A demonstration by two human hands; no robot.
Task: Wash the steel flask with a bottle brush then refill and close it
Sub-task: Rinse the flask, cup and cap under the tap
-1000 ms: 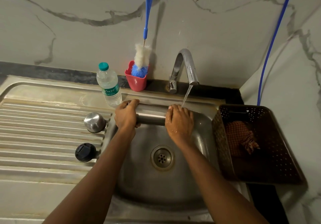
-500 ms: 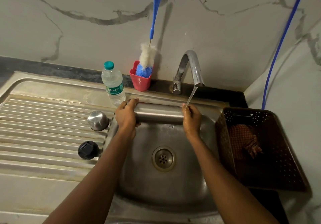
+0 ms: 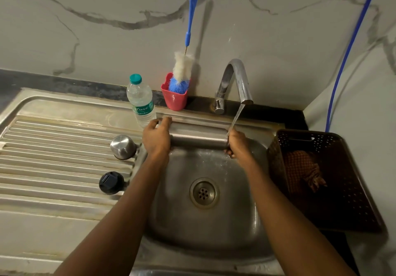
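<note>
— What are the hands doing?
— The left hand [image 3: 156,138] curls its fingers over one end of the steel flask [image 3: 198,137]. The right hand [image 3: 237,145] wraps round the other end.
— Where is the flask?
— It lies sideways between both hands, over the sink [image 3: 192,233]. The tap [image 3: 235,78] drops water [image 3: 235,117] by the right hand.

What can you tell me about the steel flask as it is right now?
The steel flask is a plain, brushed-metal cylinder, held level above the back of the sink basin. The left hand grips its left end and the right hand its right end, so both ends are hidden and I cannot tell which holds the mouth. The stream from the tap lands at the right end, beside the right hand. No label shows.
</note>
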